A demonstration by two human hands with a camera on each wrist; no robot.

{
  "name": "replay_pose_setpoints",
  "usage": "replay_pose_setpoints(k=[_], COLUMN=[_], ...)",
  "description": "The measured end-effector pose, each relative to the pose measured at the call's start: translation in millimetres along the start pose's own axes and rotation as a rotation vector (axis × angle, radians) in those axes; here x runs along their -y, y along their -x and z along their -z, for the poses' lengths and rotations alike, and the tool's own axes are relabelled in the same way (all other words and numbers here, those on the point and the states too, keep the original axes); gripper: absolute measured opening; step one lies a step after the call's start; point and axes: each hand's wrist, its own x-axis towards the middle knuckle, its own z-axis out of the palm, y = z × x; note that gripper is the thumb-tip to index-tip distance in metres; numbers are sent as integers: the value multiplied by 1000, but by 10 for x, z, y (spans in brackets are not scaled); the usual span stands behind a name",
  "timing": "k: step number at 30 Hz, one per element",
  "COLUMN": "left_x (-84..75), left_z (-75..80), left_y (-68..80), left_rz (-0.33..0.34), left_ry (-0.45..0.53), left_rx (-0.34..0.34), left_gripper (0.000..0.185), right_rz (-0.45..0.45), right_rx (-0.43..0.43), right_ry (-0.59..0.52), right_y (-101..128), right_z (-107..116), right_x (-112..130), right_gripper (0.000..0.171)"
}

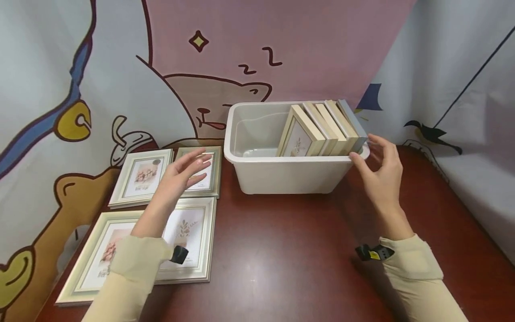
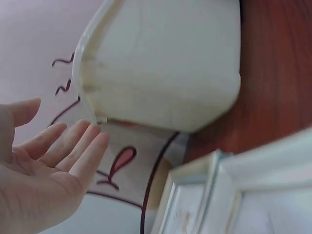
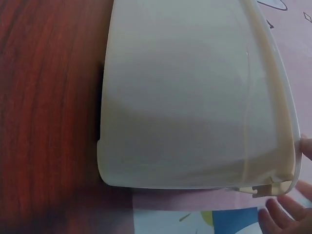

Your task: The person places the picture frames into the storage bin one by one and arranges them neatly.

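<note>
The table (image 1: 281, 250) is dark red wood. The white tub (image 1: 281, 172) stands at its far middle, five frames (image 1: 322, 129) leaning upright inside at its right end. Four frames (image 1: 137, 176) lie flat at left. My right hand (image 1: 380, 172), fingers spread and holding nothing, sits at the tub's right rim. My left hand (image 1: 181, 174) hovers flat and empty over the flat frames.

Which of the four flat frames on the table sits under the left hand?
The far right frame, next to the bin. The left hand hovers open over it; the other three lie nearer or further left.
</note>
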Motion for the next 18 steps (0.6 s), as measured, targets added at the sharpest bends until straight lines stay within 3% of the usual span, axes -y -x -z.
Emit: replay_pose_setpoints(k=[7, 14, 18], left_x=[141, 322, 425], left_z=[349, 669, 824], left_y=[209, 382, 456], left_rz=[100, 314, 386], left_ry=[-57, -209, -180], left_rx=[-37, -96, -77], left_gripper=[60, 83, 86], right_rz=[-153, -194, -199], right_rx=[52, 23, 31], right_ry=[-90, -133, -149], right_y=[16, 16, 43], right_z=[3, 10, 29], right_x=[-31, 58, 191], right_gripper=[51, 46, 45])
